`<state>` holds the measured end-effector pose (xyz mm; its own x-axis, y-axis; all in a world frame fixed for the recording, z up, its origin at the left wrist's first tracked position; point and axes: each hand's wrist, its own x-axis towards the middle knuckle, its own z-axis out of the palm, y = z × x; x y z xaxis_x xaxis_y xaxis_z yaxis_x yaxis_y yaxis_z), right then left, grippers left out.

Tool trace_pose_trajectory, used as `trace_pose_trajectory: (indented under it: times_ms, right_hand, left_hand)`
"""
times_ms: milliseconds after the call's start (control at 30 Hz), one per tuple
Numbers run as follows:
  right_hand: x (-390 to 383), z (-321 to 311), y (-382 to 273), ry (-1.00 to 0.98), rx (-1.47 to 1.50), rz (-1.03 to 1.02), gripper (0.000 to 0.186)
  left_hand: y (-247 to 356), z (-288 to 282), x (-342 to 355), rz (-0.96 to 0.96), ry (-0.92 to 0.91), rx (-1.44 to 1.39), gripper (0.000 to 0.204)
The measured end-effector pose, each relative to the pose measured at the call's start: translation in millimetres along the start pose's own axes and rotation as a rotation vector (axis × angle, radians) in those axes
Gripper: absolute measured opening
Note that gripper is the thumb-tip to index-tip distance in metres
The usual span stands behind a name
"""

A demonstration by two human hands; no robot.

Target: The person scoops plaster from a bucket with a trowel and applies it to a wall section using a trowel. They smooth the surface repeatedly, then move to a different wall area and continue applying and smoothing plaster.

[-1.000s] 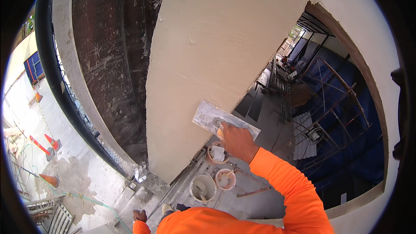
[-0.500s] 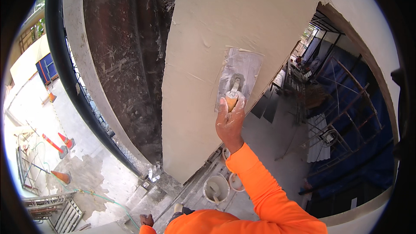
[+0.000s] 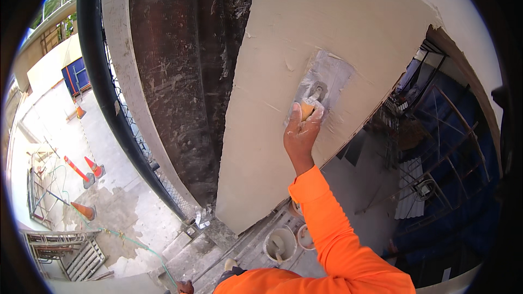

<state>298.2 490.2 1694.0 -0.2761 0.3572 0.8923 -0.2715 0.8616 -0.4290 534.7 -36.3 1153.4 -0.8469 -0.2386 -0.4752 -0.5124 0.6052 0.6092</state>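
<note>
My right hand (image 3: 303, 140) is closed round the wooden handle of a plastering trowel (image 3: 332, 79). The trowel's rectangular metal blade lies against a panel of smooth beige plaster (image 3: 261, 152), which has faint ridges and small lumps on it. Whitish smears coat the blade and my fingers. My left hand (image 3: 186, 287) shows only in part at the lower edge, low beside my body; its fingers cannot be made out. Below the panel stands a white bucket (image 3: 294, 250) with a tool in it.
A dark, smeared board (image 3: 174, 76) borders the plaster on the left, beyond it a black curved rail (image 3: 101, 87) with wire mesh. Lower left are orange cones (image 3: 84, 211), a green hose (image 3: 128, 238) and stacked metal frames (image 3: 60, 247). Scaffolding (image 3: 452, 147) and blue sheeting stand right.
The view has shifted, so most things sit farther right. My right hand still grips the trowel against the plaster, its blade tilted slightly more to the right. Less of my left hand shows.
</note>
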Motion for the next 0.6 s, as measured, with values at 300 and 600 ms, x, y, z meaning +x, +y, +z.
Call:
trace_pose_trajectory:
  times_ms: [300, 600]
  right_hand:
    - [31, 109, 1, -0.083, 0.012, -0.008, 0.034]
    - [31, 220, 13, -0.436, -0.183, 0.228, 0.057]
  left_hand:
    - [-3, 12, -16, -0.134, -0.042, -0.040, 0.060]
    - [-30, 5, -53, -0.391, 0.001, -0.195, 0.052]
